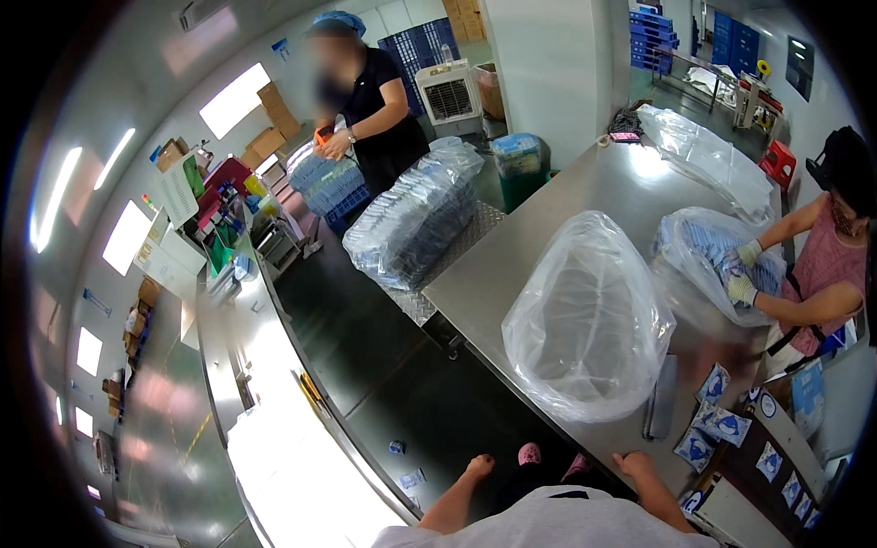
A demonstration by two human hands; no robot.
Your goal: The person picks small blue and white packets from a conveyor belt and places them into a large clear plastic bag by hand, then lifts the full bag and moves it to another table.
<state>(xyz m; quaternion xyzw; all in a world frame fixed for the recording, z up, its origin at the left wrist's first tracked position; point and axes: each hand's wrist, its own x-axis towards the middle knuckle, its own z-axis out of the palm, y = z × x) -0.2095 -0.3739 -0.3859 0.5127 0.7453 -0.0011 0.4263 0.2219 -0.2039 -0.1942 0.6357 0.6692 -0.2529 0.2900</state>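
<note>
The right hand (637, 464) rests with its fingers curled over the near edge of the stainless steel table (539, 242) at the lower centre of the frame, holding nothing else; the left hand (479, 468) hangs just off that edge over the dark floor (393, 384), loosely closed and empty as far as the view shows. Directly beyond the right hand, in the middle of the frame, a large puffed-up clear plastic bag (585, 315) stands on the table and blocks the view of the surface behind it. Just right of it lie a flat grey stack (661, 397) and a few small blue-and-white packets (708, 425) near the table's lower right corner. Further right, a person in a pink top has both gloved hands (742, 274) inside a second clear bag (708, 260) of blue packets. A third clear bag (708, 151) lies at the far end of the table, upper right. Left of the table, a big bundle of wrapped packets (411, 219) sits on a ribbed metal platform, and behind it, upper centre, another person in dark clothes stands by blue crates (329, 187).
</note>
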